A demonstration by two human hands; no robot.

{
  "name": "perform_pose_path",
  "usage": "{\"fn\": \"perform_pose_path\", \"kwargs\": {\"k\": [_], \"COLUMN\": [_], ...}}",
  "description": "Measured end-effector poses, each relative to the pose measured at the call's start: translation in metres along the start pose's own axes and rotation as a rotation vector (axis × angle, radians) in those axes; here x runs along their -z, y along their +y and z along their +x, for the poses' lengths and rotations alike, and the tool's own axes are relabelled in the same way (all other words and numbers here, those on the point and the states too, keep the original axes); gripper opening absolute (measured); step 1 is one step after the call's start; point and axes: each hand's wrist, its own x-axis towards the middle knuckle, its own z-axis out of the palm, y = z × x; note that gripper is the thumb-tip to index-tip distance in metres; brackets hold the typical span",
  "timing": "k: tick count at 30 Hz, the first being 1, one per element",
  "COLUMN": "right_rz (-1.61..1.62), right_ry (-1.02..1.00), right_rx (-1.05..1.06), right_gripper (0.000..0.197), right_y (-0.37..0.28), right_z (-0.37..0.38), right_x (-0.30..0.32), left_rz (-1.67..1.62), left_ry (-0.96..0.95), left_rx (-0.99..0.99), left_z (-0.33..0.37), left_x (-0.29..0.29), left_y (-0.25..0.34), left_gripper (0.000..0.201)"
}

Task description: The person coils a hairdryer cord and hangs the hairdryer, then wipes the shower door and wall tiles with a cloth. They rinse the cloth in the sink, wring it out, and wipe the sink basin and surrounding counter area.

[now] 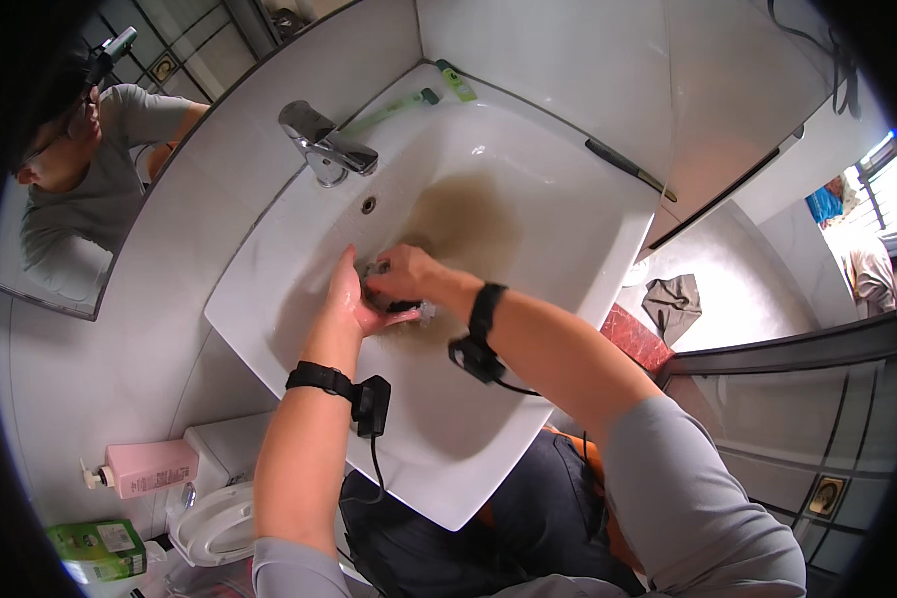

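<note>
We see an evenly lit, fairly bright room; daylight blows out the window (892,189) at the right edge. Soft shadows fall under the forearms in the sink (528,159). Fisheye bends straight edges, corners go black, and the hands look slightly blurred, perhaps from motion.

White tiled walls (528,40), mirror (80,189), bright window (892,184)

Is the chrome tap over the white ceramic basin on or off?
Off, as far as it shows: no stream falls from the chrome tap spout. The white ceramic basin holds murky brown water near the hands.
</note>
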Motion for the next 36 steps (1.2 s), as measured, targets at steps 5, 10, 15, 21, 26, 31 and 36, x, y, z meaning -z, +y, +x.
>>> {"fn": "perform_pose_path", "kwargs": {"k": [5, 10, 15, 21, 26, 31, 36], "right_rz": [0.206, 0.414, 0.623, 0.853, 1.302, 0.896, -0.776], "right_ry": [0.121, 0.438, 0.264, 0.317, 0.307, -0.019, -0.321], "right_rx": [0.283, 0.443, 0.171, -0.222, -0.126, -0.188, -0.023], "right_gripper": [0.024, 0.048, 0.057, 0.034, 0.022, 0.045, 0.07], "right_y": [-0.03, -0.023, -0.026, -0.031, -0.013, -0.023, 0.059], "right_z": [-0.056, -0.071, -0.055, -0.045, -0.036, -0.045, -0.06], "right_x": [0.022, 0.05, 0.049, 0.036, 0.028, 0.043, 0.118], "left_rz": [-0.037, -0.064, -0.017, -0.076, 0.669, 0.612, 0.315], "left_ry": [-0.27, -0.293, -0.117, 0.167, 0.498, 0.428, 0.318], "left_rx": [0.005, -0.188, -0.224, -0.395, -0.702, -0.739, -0.656], "left_z": [0.021, 0.008, 0.001, 0.008, 0.012, 0.014, -0.031], "left_x": [0.016, -0.023, -0.039, -0.051, -0.054, -0.006, 0.049], "left_y": [-0.004, -0.015, -0.017, -0.024, -0.028, -0.021, -0.008], "left_gripper": [0.056, 0.039, 0.038, 0.043, 0.057, 0.051, 0.048]}}
